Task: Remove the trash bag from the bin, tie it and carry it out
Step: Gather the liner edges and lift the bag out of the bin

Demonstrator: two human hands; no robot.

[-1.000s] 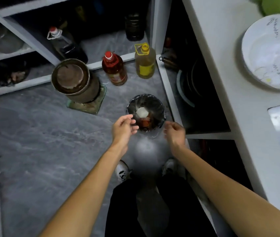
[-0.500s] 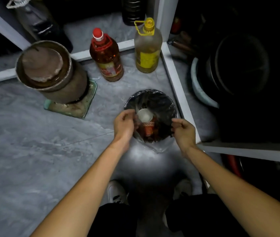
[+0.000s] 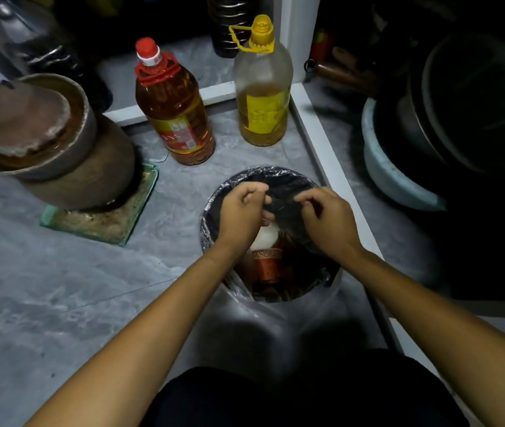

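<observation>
A small round bin [image 3: 279, 322] stands on the grey floor, lined with a thin dark see-through trash bag [image 3: 282, 180]. Inside lie a red paper cup [image 3: 268, 266] and a white cup [image 3: 265, 235]. My left hand [image 3: 240, 211] and my right hand [image 3: 328, 220] are over the bin's far half. Both pinch a fold of the bag film pulled inward from the far rim, fingers closed on it. The bag's near edge still hangs over the bin's front.
Two oil bottles, a red-capped one [image 3: 174, 109] and a yellow-capped one [image 3: 262, 87], stand just behind the bin. A brown clay pot [image 3: 44, 140] on a green tile sits at left. A white cabinet frame [image 3: 334, 167] runs along the right, with dark pans [image 3: 466, 118] inside.
My head has come lower and closer to the bin. Both hands moved from the bin's near side rim to its far half and gathered bag film between the fingers.
</observation>
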